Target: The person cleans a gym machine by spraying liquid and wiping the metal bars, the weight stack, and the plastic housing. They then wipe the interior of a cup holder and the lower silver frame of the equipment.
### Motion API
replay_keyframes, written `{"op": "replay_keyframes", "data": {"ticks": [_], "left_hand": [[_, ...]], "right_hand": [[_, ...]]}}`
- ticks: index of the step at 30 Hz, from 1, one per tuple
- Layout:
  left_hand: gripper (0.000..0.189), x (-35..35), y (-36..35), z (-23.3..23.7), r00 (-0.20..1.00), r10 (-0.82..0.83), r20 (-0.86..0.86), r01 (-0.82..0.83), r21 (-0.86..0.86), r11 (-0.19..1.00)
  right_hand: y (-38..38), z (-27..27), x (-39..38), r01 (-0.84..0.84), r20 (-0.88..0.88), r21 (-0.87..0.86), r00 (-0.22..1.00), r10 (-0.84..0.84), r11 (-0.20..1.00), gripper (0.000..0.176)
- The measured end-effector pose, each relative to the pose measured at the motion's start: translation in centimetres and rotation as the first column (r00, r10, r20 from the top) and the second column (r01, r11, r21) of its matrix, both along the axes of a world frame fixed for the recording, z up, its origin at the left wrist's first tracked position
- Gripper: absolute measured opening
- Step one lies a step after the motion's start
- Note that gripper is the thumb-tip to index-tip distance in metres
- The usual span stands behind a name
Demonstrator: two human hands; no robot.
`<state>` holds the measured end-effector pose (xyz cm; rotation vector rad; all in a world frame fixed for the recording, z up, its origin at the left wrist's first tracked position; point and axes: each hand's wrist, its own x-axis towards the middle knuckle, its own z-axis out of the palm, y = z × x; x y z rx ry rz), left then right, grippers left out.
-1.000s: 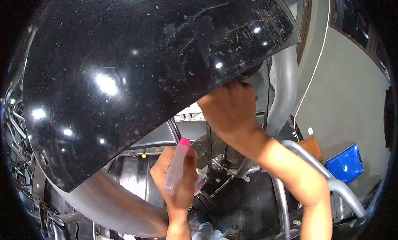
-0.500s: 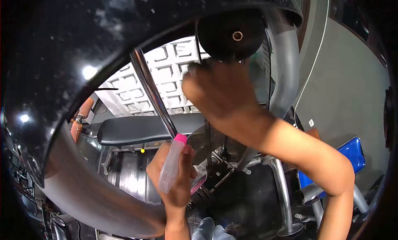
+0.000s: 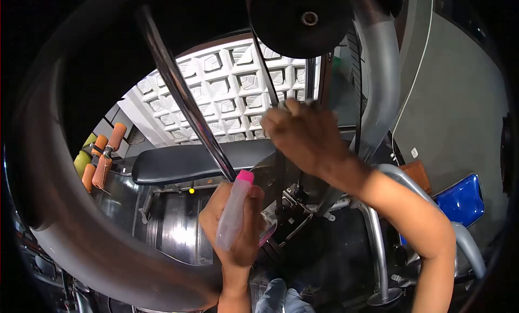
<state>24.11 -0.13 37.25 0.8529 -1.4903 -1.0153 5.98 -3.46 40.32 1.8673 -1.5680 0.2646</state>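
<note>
My left hand (image 3: 235,221) is wrapped round a spray bottle (image 3: 230,221), pale and translucent with a pink nozzle (image 3: 246,176). Part of the bottle's body with a pink edge shows below the fingers. Ahead and to the right, my right hand (image 3: 305,132) is curled beside a narrow black strap (image 3: 265,69) that runs down from a round black pulley (image 3: 303,21). Its fingers are bent and smeared by motion. Whatever lies inside them is hidden. Just left of the hands slants a shiny chrome rod (image 3: 186,96).
A thick grey tube frame (image 3: 130,269) curves round the left and front, and another grey tube (image 3: 381,80) rises at right. Beyond stand a black padded bench (image 3: 189,160), orange foam rollers (image 3: 111,145), a white patterned wall (image 3: 216,91) and a blue pad (image 3: 462,200).
My right hand has moved down from the pulley, along the strap. The view has shifted, so the dark cover above shows less. My left hand keeps hold of the spray bottle.
</note>
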Motion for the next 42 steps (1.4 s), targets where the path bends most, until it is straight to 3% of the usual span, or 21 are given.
{"op": "replay_keyframes", "data": {"ticks": [1, 4, 7, 8, 9, 11, 14, 19, 21, 22, 24, 27, 29, 31, 37, 42], "left_hand": [[0.028, -0.2, 0.1, -0.1, 0.999, -0.018, -0.036, 0.019, 0.031, 0.999], [0.028, 0.0, 0.0, -1.1, 0.994, -0.047, -0.101, 0.060, 0.122, 0.991], [0.027, -0.3, 0.2, -1.8, 0.997, -0.043, -0.068, 0.051, 0.112, 0.992], [0.027, -0.3, 0.2, -2.0, 0.997, -0.044, -0.061, 0.050, 0.114, 0.992], [0.027, -0.3, 0.2, -2.2, 0.999, -0.037, -0.010, 0.037, 0.070, 0.997], [0.027, -0.3, 0.3, -2.3, 0.998, -0.027, 0.049, 0.025, 0.029, 0.999], [0.025, -0.2, 0.7, -2.4, 0.998, -0.040, 0.041, 0.038, 0.059, 0.998], [0.025, 0.2, 0.6, -4.3, 0.997, -0.068, 0.044, 0.062, 0.115, 0.991], [0.026, 0.2, 0.7, -4.1, 0.997, -0.072, 0.030, 0.067, 0.130, 0.989], [0.028, 0.2, 0.7, -3.9, 0.997, -0.077, 0.016, 0.074, 0.137, 0.988], [0.029, 0.0, 0.8, -4.1, 0.996, -0.083, 0.014, 0.080, 0.141, 0.987], [0.030, -0.1, 0.7, -4.7, 0.995, -0.102, 0.005, 0.100, 0.149, 0.984], [0.031, -0.2, 0.5, -4.8, 0.992, -0.125, 0.002, 0.123, 0.147, 0.981], [0.033, -0.2, 0.6, -4.8, 0.994, -0.097, 0.045, 0.088, 0.179, 0.980], [0.039, 0.1, -0.1, -5.8, 0.995, -0.095, -0.002, 0.093, 0.213, 0.973], [0.037, 0.0, 0.0, -5.9, 0.994, -0.107, -0.002, 0.105, 0.214, 0.971]], "right_hand": [[-0.3, 0.2, -0.7, -0.176, -0.003, -0.263, 0.983, 0.181, 0.949, 0.013], [-0.3, 1.6, -0.6, -0.236, -0.008, -0.434, 0.966, 0.258, 0.869, 0.008], [-0.8, 0.6, -0.7, -0.184, 0.087, -0.445, 0.965, 0.247, 0.876, 0.009], [-1.7, -1.1, -1.4, -0.239, -0.032, -0.558, 0.963, 0.267, 0.795, 0.010], [-1.6, -2.3, -1.4, -0.234, -0.022, -0.558, 0.963, 0.268, 0.796, 0.010], [-0.7, -4.8, -0.5, -0.088, 0.153, -0.228, 0.980, 0.125, 0.970, 0.011], [0.2, -8.5, -0.9, -0.114, 0.056, -0.097, 0.991, 0.120, 0.989, 0.012], [-0.2, -6.9, -1.4, -0.156, 0.044, -0.087, 0.986, 0.160, 0.984, 0.012], [-0.4, -5.5, -1.5, -0.192, 0.130, -0.232, 0.965, 0.226, 0.954, 0.012], [-0.2, -4.8, -1.7, -0.229, 0.055, -0.312, 0.965, 0.258, 0.922, 0.012], [-0.4, -5.1, -1.5, -0.202, 0.069, -0.287, 0.971, 0.230, 0.936, 0.010], [-1.2, -7.5, -1.8, -0.157, 0.052, -0.240, 0.983, 0.174, 0.958, 0.008], [-2.0, -9.0, -2.4, -0.241, 0.110, -0.294, 0.953, 0.283, 0.925, 0.009], [-1.8, -9.6, -2.8, -0.240, 0.121, -0.268, 0.952, 0.280, 0.933, 0.010], [-1.5, -13.1, -1.7, -0.153, 0.337, -0.330, 0.902, 0.268, 0.931, 0.025], [-0.2, -15.9, -2.4, -0.162, 0.349, -0.205, 0.909, 0.227, 0.965, 0.031]]}}
